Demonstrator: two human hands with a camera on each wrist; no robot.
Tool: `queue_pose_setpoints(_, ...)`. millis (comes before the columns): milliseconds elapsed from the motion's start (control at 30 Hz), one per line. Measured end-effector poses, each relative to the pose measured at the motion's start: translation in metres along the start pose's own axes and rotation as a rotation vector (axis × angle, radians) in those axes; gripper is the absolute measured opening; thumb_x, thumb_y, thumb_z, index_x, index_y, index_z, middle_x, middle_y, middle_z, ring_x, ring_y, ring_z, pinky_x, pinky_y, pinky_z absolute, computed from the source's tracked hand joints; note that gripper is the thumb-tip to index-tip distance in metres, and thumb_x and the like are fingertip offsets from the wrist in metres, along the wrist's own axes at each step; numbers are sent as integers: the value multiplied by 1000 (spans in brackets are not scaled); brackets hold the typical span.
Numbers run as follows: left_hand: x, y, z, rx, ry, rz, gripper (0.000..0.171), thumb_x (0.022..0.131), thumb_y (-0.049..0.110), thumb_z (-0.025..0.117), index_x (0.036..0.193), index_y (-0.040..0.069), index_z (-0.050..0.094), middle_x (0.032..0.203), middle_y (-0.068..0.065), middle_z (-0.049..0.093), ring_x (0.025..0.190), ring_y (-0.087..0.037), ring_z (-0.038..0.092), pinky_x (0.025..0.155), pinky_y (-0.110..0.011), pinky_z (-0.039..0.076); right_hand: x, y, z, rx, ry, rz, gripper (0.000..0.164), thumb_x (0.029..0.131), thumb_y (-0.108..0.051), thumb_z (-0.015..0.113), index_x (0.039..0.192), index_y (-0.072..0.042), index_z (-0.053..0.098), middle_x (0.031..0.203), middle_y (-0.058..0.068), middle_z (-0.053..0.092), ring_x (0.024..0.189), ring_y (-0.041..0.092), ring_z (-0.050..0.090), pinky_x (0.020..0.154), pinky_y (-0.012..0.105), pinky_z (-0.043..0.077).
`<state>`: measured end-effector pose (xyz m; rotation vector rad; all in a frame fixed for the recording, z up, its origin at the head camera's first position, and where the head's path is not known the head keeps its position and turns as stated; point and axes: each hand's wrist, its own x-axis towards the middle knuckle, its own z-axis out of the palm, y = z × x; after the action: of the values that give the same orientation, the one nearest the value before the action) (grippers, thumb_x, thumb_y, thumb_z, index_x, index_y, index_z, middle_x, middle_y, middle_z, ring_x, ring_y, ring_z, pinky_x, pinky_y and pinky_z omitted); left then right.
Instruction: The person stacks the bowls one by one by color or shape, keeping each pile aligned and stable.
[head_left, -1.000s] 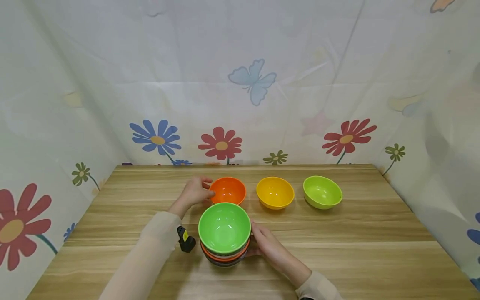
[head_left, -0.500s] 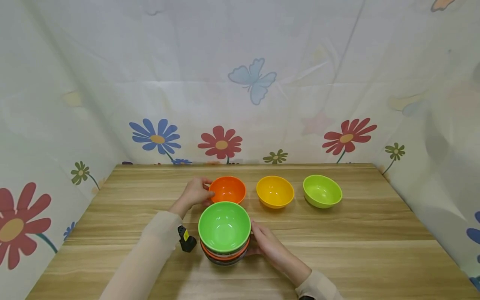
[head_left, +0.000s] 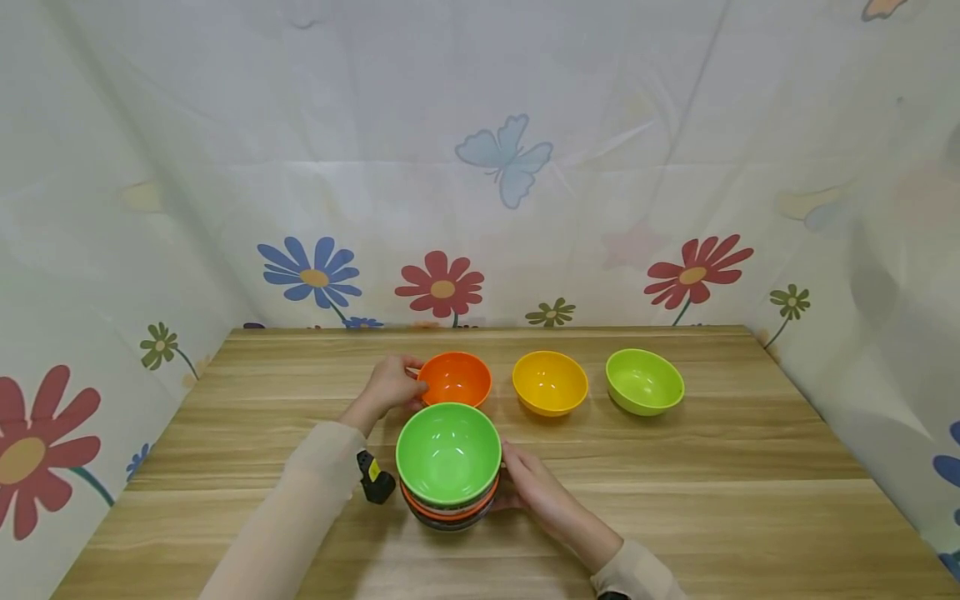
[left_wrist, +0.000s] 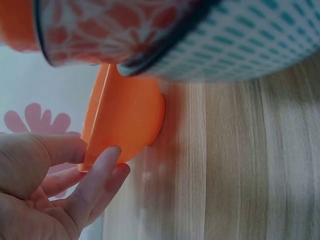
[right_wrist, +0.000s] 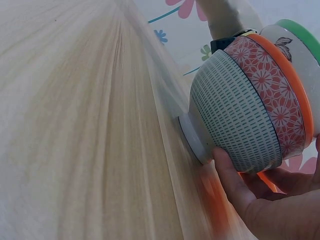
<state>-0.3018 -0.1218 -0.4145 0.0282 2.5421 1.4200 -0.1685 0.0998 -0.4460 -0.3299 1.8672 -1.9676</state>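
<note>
A stack of nested bowls stands near the front of the table, topped by a bowl with a bright green inside (head_left: 450, 454). In the right wrist view, the lowest bowl (right_wrist: 232, 110) is white with teal dashes; above it sits a bowl with red flower patterns (right_wrist: 267, 80) and an orange rim. My right hand (head_left: 542, 492) holds the stack from the right side, one finger low by the foot. Behind the stack is a plain orange bowl (head_left: 455, 379), partly hidden. My left hand (left_wrist: 60, 180) pinches its left rim between thumb and fingers.
A yellow bowl (head_left: 551, 383) and a lime-green bowl (head_left: 645, 382) stand in a row to the right of the orange one. The wooden table (head_left: 712, 517) ends at a flower-printed backdrop (head_left: 577, 250). A black device (head_left: 375, 477) sits at the left wrist, beside the stack.
</note>
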Motion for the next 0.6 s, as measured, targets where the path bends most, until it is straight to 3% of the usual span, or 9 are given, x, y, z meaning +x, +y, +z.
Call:
queue_pose_setpoints(367, 2, -1, 2, -21, 15, -20, 41, 80, -1, 61, 120, -4, 55, 99, -20, 61, 60, -19, 64, 57, -27, 56, 0, 0, 0, 3, -12, 1, 57, 102, -35, 20, 135, 8, 37, 128, 26, 48, 106, 21, 54, 79, 44, 54)
queue_pose_setpoints(600, -2, 3, 1, -38, 9, -25, 41, 80, -3, 60, 120, -5, 54, 97, -20, 61, 60, -20, 64, 57, -27, 56, 0, 1, -1, 12, -4, 6, 64, 100, -44, 26, 134, 8, 38, 127, 24, 49, 105, 20, 54, 79, 43, 54)
